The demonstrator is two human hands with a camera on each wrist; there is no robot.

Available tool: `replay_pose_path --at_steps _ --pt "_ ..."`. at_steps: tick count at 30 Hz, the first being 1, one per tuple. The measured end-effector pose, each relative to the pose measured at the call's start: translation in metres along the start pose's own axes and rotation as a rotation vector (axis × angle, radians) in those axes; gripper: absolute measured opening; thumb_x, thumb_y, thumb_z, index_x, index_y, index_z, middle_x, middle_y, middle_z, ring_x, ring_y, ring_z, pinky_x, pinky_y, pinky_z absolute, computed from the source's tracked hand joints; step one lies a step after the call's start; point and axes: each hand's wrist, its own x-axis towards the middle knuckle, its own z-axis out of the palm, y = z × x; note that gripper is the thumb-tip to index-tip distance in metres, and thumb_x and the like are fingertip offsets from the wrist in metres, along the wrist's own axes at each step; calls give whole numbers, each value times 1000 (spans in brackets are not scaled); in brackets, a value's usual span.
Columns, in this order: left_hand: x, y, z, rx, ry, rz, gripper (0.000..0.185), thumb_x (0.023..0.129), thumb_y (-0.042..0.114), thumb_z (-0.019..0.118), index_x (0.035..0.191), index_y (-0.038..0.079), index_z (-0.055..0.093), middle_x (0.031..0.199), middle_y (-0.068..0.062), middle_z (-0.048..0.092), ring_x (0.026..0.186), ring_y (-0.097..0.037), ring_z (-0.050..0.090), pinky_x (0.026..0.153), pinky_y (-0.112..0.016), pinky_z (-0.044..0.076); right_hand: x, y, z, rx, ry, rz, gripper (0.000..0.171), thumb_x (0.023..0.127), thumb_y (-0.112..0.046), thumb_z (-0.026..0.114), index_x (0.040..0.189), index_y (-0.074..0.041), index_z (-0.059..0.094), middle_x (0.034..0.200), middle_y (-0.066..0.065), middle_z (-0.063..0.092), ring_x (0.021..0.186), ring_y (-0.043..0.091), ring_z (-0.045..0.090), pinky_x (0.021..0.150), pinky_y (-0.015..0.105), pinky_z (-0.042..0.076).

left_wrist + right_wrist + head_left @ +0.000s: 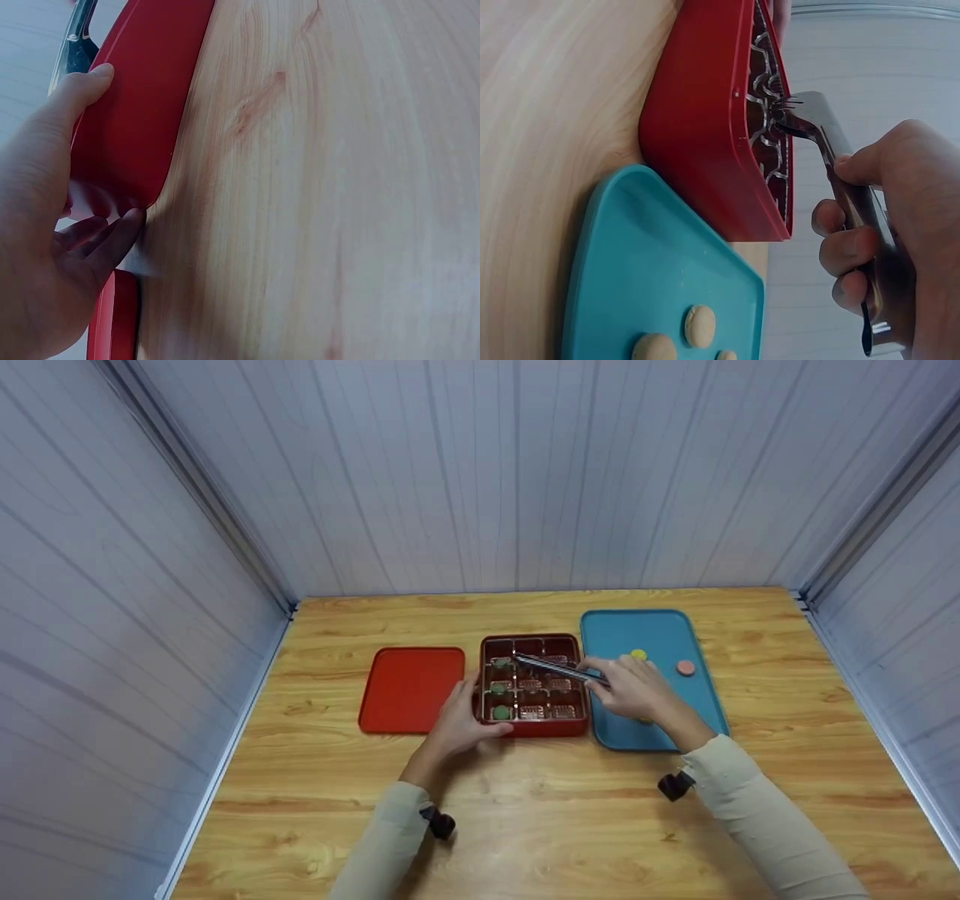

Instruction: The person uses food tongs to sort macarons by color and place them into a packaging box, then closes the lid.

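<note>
- Low in the head view, two pale sleeves reach up the wooden table [525,825] toward the middle of the frame
- The left hand [459,725] grips the near left corner of the red plastic box with a grid of compartments [534,687], thumb on its rim and fingers curled against its side wall; the left wrist view shows the same hold [45,225] on the red wall [131,127]
- The right hand [634,688] is closed around metal tongs [559,668], whose tips reach into the upper left part of the grid; the right wrist view shows the fingers [847,251] wrapped round the handles and the tips [795,120] over the box's liner
- Green round pieces [500,712] lie in the left column of compartments; whether the tongs pinch one I cannot tell
- The step in hand looks like setting a piece into a cell; next, judging by this, the tongs must let go and swing right
- Right of the box, a blue plastic tray [660,637] carries a yellow disc [638,655] and a pink disc [685,667]
- Left of the box lies a flat red lid [411,690]
</note>
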Motion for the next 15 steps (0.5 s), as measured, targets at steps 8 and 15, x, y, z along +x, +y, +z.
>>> replay_pose_path --at_steps 8,15 --pt "-6 26 -12 -18 -44 -76 126 83 48 100 178 5 29 165 -26 52 152 -48 55 129 -71 44 1 0 1 6 11 -6 30 111 -22 67 139 -14 76 56 -9 30 51 10 23 49 26 17" --pt "-6 19 -9 -34 -24 -27 127 82 57 98 176 3 31 160 -26 55 146 -47 59 125 -69 49 0 0 2 26 6 -15 33 112 -23 67 142 -12 75 54 -9 30 48 9 22 47 25 16"
